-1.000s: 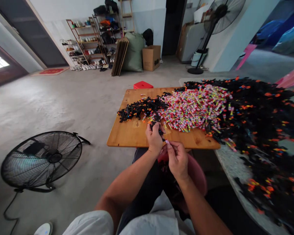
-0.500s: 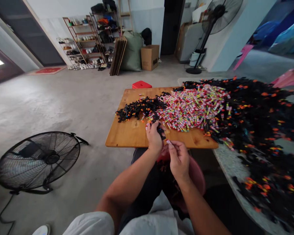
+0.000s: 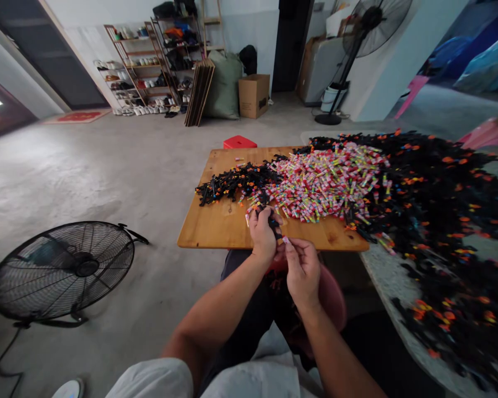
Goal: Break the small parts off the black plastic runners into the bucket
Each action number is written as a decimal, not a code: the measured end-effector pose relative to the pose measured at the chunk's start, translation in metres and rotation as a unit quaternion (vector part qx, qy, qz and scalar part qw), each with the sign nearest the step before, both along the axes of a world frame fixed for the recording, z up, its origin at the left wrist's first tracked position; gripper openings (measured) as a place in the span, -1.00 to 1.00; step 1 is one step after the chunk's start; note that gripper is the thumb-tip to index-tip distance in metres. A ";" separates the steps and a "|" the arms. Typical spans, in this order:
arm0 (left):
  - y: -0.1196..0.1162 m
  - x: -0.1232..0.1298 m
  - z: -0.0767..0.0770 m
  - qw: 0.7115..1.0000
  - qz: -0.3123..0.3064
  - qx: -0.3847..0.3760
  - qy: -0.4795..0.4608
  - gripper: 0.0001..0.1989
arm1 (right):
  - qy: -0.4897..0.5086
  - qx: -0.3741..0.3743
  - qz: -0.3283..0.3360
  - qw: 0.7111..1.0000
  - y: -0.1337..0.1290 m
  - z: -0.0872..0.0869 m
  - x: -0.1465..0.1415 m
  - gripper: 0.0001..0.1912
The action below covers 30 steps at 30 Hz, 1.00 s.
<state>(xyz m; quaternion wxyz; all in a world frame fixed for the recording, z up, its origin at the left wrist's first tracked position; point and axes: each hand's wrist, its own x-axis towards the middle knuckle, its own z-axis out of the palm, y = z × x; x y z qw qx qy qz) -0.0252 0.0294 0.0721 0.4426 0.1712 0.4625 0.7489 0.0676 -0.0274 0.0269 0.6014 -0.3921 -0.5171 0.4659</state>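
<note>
At the table's near edge, my left hand [image 3: 262, 235] is closed around a small black plastic piece [image 3: 273, 223] with an orange spot at its lower end. My right hand [image 3: 304, 271] pinches a tiny pink-and-white tube [image 3: 286, 240] between thumb and finger, right by that end. Whether the two pieces touch is too small to tell. Just beyond my hands lie a heap of pink, red and yellow printed tubes [image 3: 327, 179] and a smaller pile of black pieces with orange parts [image 3: 236, 182]. Both rest on the wooden tabletop [image 3: 216, 235].
A pinkish-red tub [image 3: 334, 298] stands below my hands, with dark pieces inside. On the right, a speckled table [image 3: 392, 309] bears a large mass of black pieces [image 3: 444, 193]. A floor fan [image 3: 85, 265] sits at left; a red stool [image 3: 239, 142] stands behind the wooden table.
My hands stay nearly in place, with the black piece turned slightly in my left hand. The right hand keeps its pinch on the tube. The view has shifted very slightly.
</note>
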 end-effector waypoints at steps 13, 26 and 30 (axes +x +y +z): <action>-0.016 -0.009 -0.003 0.974 -0.198 0.106 -0.009 -0.51 | -0.035 0.013 -0.045 0.998 0.000 0.001 0.014 -0.77; -0.041 -0.036 -0.026 0.947 -0.315 0.064 -0.007 -0.62 | -0.138 0.028 -0.019 0.990 0.005 0.010 0.041 -0.72; -0.043 -0.033 -0.028 0.952 -0.300 0.065 -0.012 -0.63 | -0.202 0.108 -0.027 0.973 0.006 0.016 0.042 -0.78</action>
